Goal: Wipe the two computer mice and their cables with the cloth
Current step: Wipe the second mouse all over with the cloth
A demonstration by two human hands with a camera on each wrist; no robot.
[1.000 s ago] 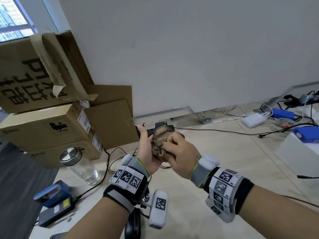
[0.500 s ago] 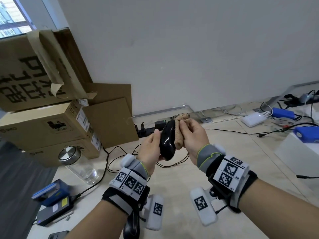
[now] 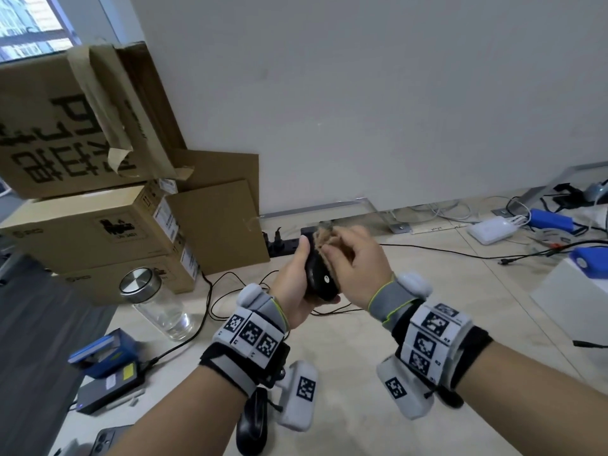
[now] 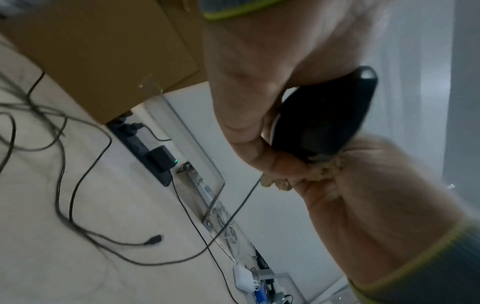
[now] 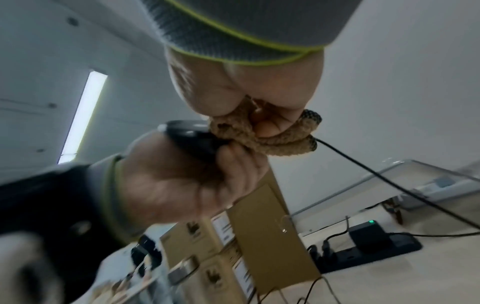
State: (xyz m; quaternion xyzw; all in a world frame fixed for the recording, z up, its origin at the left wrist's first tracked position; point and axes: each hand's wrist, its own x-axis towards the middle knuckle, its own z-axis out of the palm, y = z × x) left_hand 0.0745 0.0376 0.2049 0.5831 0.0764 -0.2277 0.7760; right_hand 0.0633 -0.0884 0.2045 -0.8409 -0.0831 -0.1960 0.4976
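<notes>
Head view shows the left hand [image 3: 296, 284] wrapped around a glossy black computer mouse [image 3: 319, 278], held on edge in the air above the pale tabletop [image 3: 362, 357]. The right hand [image 3: 358, 258] clutches a bunched brown knitted cloth [image 3: 324, 240] and presses it against the mouse's far end (its thin black cable [image 5: 376, 174] trails off from there). A second black mouse [image 3: 251, 422] lies on the table below the left wrist.

The front of the held mouse [image 3: 320, 278] is being covered by the cloth [image 3: 325, 240]; the second mouse [image 3: 251, 422] is being partly hidden by the left wrist
</notes>
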